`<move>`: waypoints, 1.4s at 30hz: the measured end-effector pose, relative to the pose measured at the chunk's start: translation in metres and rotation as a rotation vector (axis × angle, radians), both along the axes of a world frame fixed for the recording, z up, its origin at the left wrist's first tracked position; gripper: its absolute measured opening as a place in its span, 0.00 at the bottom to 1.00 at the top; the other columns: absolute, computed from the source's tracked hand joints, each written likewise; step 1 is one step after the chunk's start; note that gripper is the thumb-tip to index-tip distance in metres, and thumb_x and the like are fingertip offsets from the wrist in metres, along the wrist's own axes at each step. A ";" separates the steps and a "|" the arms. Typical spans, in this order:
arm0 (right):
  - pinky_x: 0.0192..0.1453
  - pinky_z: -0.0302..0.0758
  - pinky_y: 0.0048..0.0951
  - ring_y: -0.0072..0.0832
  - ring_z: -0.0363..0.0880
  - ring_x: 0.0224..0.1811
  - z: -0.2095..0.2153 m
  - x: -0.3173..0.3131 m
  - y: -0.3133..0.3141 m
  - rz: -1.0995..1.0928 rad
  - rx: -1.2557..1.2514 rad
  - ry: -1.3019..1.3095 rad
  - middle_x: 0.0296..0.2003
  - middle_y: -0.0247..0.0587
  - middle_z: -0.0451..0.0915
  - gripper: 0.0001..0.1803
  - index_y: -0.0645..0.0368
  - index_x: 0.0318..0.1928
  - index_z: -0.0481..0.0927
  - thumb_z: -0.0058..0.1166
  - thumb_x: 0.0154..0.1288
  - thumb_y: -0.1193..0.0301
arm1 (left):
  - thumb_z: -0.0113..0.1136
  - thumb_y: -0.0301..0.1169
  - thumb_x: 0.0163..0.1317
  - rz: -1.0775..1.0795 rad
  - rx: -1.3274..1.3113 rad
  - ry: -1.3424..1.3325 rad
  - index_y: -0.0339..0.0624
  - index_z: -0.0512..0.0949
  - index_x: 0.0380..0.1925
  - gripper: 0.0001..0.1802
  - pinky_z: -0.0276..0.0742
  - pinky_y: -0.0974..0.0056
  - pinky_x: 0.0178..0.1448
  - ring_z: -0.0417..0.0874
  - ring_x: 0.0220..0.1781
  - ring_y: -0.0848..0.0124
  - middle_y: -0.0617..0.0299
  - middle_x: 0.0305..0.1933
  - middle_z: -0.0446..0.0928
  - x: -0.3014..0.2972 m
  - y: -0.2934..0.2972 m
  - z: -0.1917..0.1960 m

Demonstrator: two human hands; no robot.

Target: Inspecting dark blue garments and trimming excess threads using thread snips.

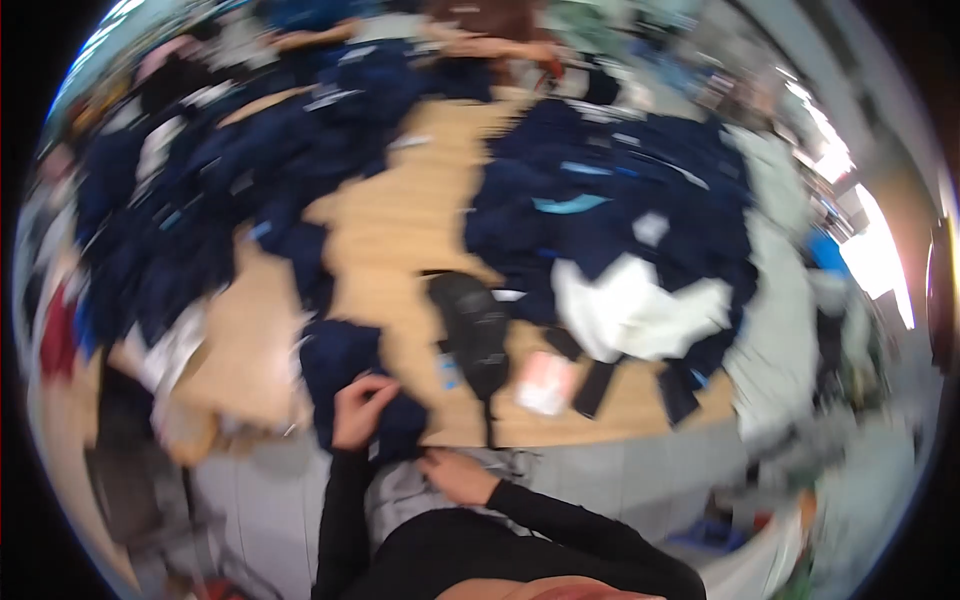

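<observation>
One dark navy garment (345, 375) is what we've got in hand, sitting at the near edge of the wooden table (400, 230), roughly 7 o'clock from the table's middle. It's bunched and crumpled, deep blue all over, with its lower end hanging over the table edge toward our lap (the whole frame is motion-blurred, so we can't make out seams or what kind of garment it is).

Our left hand (358, 410) is up on the cloth with the fingers curled in, gripping a fold of the navy fabric; the forearm in a black sleeve runs straight up from 6 o'clock. Our right hand (458, 475) sits lower, at about 4 o'clock from the left one, just off the table edge, lying palm-down on grey fabric (400, 495) at our lap. Its fingers point toward the hanging end of the navy garment, but we honestly can't tell if it's pinching anything or just resting there, too smeared.

Around it: a black bag-like thing (472, 335) lies at 2 o'clock from the garment, a small pink-and-white packet (546, 383) just past that, a white cloth (635, 310) further right, and big piles of navy clothing (620, 190) at 12 to 2 o'clock.
</observation>
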State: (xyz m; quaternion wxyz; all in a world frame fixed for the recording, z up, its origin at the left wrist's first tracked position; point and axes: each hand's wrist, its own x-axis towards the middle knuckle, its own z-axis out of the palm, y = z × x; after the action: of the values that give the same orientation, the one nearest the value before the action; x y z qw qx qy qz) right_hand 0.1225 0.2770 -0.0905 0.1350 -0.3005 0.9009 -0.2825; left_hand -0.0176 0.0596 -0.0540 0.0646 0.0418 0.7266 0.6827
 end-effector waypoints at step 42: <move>0.57 0.89 0.30 0.30 0.93 0.54 0.131 -0.083 0.043 -0.609 -1.074 -0.201 0.51 0.40 0.86 0.07 0.67 0.55 0.80 0.56 0.82 0.86 | 0.79 0.28 0.68 -0.078 -0.246 0.356 0.38 0.93 0.40 0.05 0.81 0.57 0.56 0.85 0.41 0.61 0.55 0.35 0.87 0.036 0.025 0.051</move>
State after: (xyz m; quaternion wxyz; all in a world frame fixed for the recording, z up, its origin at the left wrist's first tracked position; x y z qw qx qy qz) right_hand 0.0399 0.3196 0.0404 -0.0371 -0.0279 0.6614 -0.7486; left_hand 0.0188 0.0849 -0.0030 -0.0336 0.1813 0.8023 0.5677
